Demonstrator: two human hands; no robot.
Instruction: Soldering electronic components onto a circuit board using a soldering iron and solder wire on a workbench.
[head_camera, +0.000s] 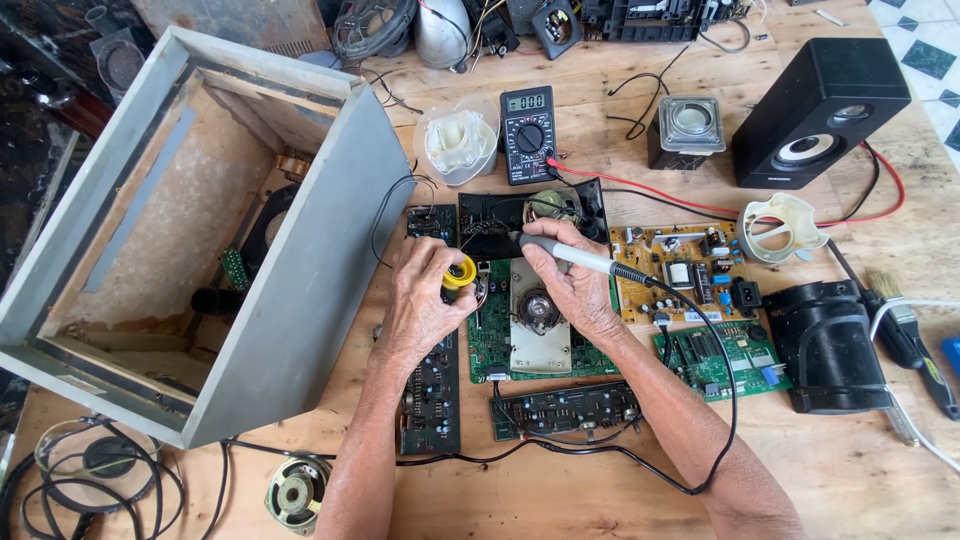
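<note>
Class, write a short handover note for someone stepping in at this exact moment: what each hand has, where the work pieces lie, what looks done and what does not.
Left hand: grips a small yellow spool, apparently solder, at the green circuit board.
Right hand: holds a grey soldering iron, tip pointing left toward the spool; its black cord loops round the forearm.
Nearby: multimeter above, open grey cabinet on the left, more boards on the wooden table.
Done: boards are out of the cabinet and laid flat.
Left: whether any joint is finished cannot be seen; nothing is refitted.

free: bare table nr front edge | blocked: grey cabinet left, circuit boards right
</note>
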